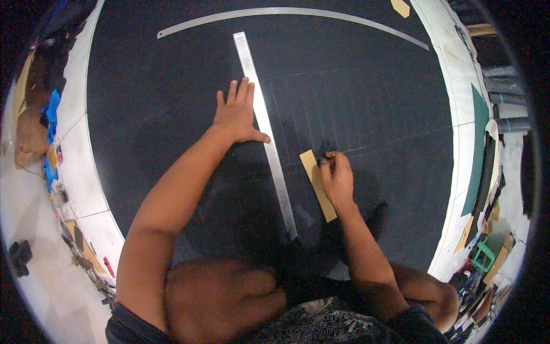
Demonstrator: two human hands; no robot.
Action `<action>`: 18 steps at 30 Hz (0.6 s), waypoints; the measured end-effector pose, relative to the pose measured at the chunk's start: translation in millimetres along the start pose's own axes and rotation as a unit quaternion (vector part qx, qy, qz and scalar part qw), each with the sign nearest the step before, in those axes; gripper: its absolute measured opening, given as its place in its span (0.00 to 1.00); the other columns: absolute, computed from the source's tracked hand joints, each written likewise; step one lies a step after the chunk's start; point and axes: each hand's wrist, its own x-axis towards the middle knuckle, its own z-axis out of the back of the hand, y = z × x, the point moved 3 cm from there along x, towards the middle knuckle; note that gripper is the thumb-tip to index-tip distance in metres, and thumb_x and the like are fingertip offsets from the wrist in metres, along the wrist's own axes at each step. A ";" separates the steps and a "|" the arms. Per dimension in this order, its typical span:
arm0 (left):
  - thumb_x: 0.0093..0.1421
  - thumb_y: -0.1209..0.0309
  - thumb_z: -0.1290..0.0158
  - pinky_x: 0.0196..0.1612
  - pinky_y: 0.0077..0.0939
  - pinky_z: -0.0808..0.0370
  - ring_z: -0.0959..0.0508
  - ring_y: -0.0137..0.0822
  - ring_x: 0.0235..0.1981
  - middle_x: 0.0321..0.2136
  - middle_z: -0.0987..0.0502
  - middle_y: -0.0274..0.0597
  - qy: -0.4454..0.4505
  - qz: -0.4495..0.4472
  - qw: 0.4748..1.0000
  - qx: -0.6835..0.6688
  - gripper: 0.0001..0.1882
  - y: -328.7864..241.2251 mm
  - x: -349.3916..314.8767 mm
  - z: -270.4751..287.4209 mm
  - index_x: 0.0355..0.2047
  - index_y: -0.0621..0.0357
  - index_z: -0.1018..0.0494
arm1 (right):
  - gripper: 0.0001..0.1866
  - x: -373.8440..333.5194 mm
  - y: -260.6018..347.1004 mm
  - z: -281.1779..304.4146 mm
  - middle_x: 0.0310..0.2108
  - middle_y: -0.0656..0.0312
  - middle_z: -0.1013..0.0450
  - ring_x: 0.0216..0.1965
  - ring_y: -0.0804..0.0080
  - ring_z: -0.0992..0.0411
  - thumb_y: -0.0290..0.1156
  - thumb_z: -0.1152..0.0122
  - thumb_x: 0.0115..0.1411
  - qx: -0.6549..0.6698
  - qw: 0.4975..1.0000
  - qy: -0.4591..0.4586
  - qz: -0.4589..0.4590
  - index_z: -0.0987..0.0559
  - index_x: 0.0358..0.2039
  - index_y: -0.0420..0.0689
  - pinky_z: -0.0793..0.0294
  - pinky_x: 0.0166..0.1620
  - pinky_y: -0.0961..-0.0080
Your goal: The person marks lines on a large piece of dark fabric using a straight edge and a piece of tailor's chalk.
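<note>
My left hand [236, 114] lies flat with its fingers spread. Its fingertips and thumb rest on a long straight metal ruler [276, 166], which runs away from me across black sheet material [172, 74]. To the right, my right hand [338, 180] is closed in a pinch around something small and dark, too hidden to name. Beside that hand is a narrow tan strip [317, 186], apparently card, lying at a slant on the black sheet. Faint pale lines show on the sheet right of the ruler.
A second long metal ruler [292, 11] lies across the far side. A tan card piece [400, 7] is at the far right. White flooring [100, 172] borders the black sheet. Past the right border are a green sheet [476, 155], rolls [507, 98] and a green-framed object [484, 255].
</note>
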 end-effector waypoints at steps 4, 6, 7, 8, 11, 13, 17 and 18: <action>0.32 0.33 0.27 0.72 0.66 0.51 0.57 0.56 0.76 0.76 0.57 0.55 0.008 0.005 1.000 0.000 0.80 10.7 -4.3 0.4 0.74 0.64 0.57 | 0.24 -10.9 22.6 -4.9 0.39 0.51 0.24 0.42 0.53 0.24 0.42 0.24 0.55 -0.092 0.995 0.018 0.023 0.22 0.43 0.37 0.24 0.45 0.60; 0.32 0.32 0.28 0.72 0.66 0.51 0.57 0.56 0.76 0.75 0.57 0.55 0.006 0.000 1.000 0.007 0.80 13.5 -3.6 -0.2 0.74 0.64 0.57 | 0.22 -13.2 20.9 -11.8 0.38 0.51 0.24 0.41 0.53 0.23 0.40 0.24 0.54 -0.097 0.995 0.020 0.008 0.22 0.41 0.38 0.24 0.44 0.60; 0.32 0.32 0.28 0.72 0.66 0.50 0.57 0.56 0.76 0.75 0.57 0.55 0.008 -0.003 1.000 0.007 0.80 13.6 -3.2 -0.3 0.74 0.64 0.57 | 0.21 -14.0 18.8 -14.1 0.38 0.51 0.24 0.41 0.53 0.23 0.39 0.24 0.54 -0.100 0.995 0.021 0.002 0.22 0.40 0.38 0.24 0.44 0.60; 0.32 0.32 0.28 0.72 0.66 0.50 0.56 0.57 0.76 0.75 0.57 0.56 0.011 -0.006 1.000 0.007 0.80 13.9 -3.5 -0.5 0.74 0.64 0.57 | 0.20 -15.8 16.5 -15.9 0.38 0.51 0.24 0.41 0.51 0.24 0.40 0.24 0.55 -0.096 0.995 0.026 -0.008 0.21 0.40 0.40 0.24 0.43 0.58; 0.32 0.32 0.28 0.72 0.66 0.50 0.56 0.57 0.76 0.75 0.56 0.56 0.007 -0.018 1.000 0.004 0.79 16.2 -3.2 -0.1 0.74 0.64 0.56 | 0.18 -12.3 12.7 -13.8 0.36 0.52 0.23 0.39 0.48 0.24 0.41 0.26 0.56 -0.073 0.996 0.034 -0.024 0.21 0.39 0.43 0.24 0.43 0.55; 0.32 0.32 0.28 0.71 0.66 0.49 0.55 0.58 0.76 0.75 0.56 0.57 0.001 -0.021 1.000 0.002 0.79 18.0 -5.3 -1.6 0.74 0.64 0.56 | 0.16 -8.7 14.6 -14.1 0.34 0.53 0.22 0.37 0.48 0.23 0.39 0.28 0.58 -0.043 0.998 0.040 -0.030 0.21 0.39 0.43 0.24 0.42 0.55; 0.32 0.33 0.27 0.71 0.66 0.49 0.55 0.58 0.76 0.75 0.55 0.56 0.000 -0.018 1.000 -0.002 0.79 20.4 -4.9 0.1 0.74 0.63 0.56 | 0.15 10.0 29.3 -20.3 0.34 0.53 0.20 0.36 0.54 0.21 0.38 0.31 0.61 0.061 0.996 0.033 -0.050 0.20 0.41 0.41 0.23 0.41 0.62; 0.31 0.34 0.27 0.71 0.66 0.49 0.55 0.58 0.76 0.75 0.55 0.56 0.003 -0.019 1.000 -0.003 0.79 19.2 -3.9 0.6 0.74 0.62 0.56 | 0.14 21.2 35.3 -22.4 0.35 0.53 0.19 0.36 0.56 0.20 0.38 0.32 0.62 0.095 0.993 0.030 -0.061 0.20 0.41 0.40 0.22 0.42 0.64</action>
